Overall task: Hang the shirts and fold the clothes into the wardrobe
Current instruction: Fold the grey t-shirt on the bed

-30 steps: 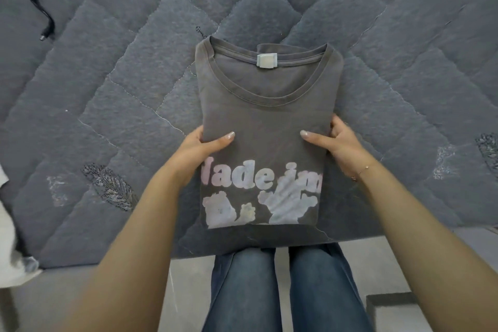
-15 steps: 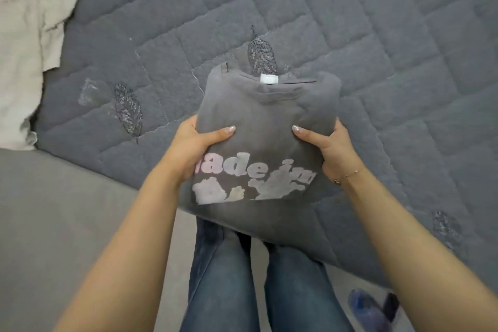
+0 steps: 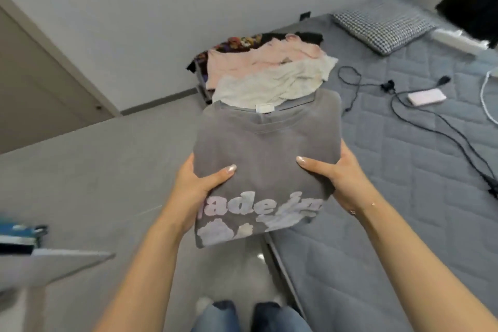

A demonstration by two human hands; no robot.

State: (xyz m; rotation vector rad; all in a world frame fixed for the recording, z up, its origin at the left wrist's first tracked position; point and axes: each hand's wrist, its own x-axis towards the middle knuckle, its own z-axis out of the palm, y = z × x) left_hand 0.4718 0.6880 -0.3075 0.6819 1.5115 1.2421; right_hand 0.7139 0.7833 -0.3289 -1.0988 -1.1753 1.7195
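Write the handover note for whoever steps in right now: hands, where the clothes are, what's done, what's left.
Left hand and right hand each grip a side of the folded grey T-shirt, thumbs on top, holding it in the air above the floor beside the bed.
A pile of unfolded clothes, pink and white on top, lies at the bed's far end.
Done: grey T-shirt folded.
Left: put it in the wardrobe, which is not in view, then hang or fold the pile.

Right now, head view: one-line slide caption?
Both hands, left and right, hold a folded grey T-shirt above the floor beside the bed.
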